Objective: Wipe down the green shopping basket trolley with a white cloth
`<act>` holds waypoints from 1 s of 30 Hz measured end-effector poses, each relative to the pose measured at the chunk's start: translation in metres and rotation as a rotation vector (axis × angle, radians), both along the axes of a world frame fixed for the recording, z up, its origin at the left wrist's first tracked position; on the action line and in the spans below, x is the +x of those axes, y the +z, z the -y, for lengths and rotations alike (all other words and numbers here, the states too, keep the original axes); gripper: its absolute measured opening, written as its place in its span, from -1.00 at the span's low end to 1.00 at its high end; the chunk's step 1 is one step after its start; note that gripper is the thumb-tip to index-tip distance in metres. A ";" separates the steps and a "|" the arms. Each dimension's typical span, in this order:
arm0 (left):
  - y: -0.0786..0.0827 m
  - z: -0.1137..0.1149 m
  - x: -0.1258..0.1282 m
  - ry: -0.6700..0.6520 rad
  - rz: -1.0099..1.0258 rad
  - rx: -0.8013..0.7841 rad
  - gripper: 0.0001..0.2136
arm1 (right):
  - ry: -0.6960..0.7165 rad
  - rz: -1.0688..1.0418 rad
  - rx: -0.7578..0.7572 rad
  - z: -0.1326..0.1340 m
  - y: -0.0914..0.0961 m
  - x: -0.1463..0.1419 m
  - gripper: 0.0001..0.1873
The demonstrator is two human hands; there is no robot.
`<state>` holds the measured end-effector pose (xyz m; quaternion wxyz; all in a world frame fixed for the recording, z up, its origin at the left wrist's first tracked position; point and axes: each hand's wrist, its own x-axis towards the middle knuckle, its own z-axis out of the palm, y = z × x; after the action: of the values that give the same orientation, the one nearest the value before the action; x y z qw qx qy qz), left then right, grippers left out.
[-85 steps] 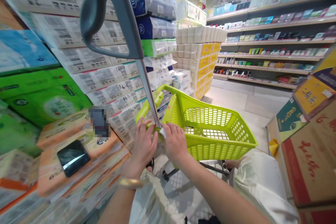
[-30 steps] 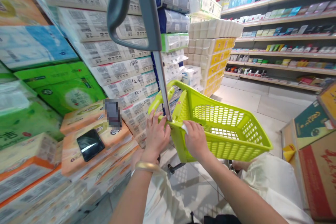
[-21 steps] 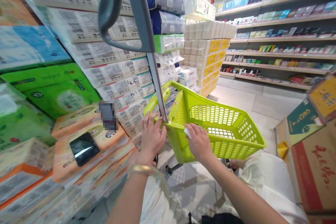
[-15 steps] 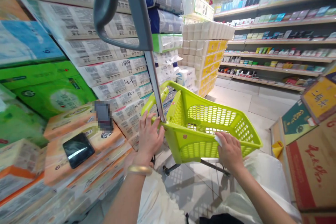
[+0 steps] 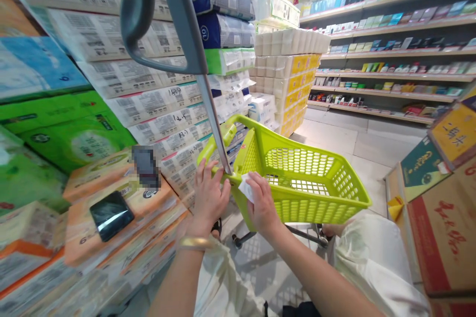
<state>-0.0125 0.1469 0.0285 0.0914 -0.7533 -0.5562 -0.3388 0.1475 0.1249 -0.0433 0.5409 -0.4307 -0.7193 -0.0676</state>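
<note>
Left hand (image 5: 209, 197): fingers half bent and slightly spread, loosely grasping the near end of the lime-green plastic handle bar (image 5: 207, 152); a gold-coloured bangle (image 5: 195, 243) encircles its wrist. Right hand (image 5: 263, 204): fingers curled closed on a small white cloth-like sheet (image 5: 245, 187), which lies against the near rim of the lime-green perforated plastic shopping cart (image 5: 320, 209). The cart's basket extends forward and rightward from the right hand. Just beyond and between the hands rises a silver metal pole (image 5: 212, 121), topped by a grey D-shaped plastic grip (image 5: 189, 25). Left of the left hand, a black glossy flat device (image 5: 111, 215) rests on an orange wrapped pack (image 5: 84, 242).
</note>
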 end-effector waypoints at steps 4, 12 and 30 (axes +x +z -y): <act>-0.001 0.000 -0.002 -0.009 -0.025 0.025 -0.70 | 0.048 0.022 0.064 0.002 -0.010 0.010 -0.49; 0.001 0.000 0.002 0.008 -0.002 -0.014 -0.70 | -0.406 0.118 0.019 0.033 -0.042 0.085 -0.67; 0.007 -0.001 0.003 0.050 -0.070 -0.057 -0.66 | -0.095 0.286 -0.182 0.009 -0.047 0.032 -0.69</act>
<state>-0.0092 0.1478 0.0353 0.0979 -0.7530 -0.5806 -0.2938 0.1797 0.1161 -0.0902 0.3878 -0.4974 -0.7710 -0.0881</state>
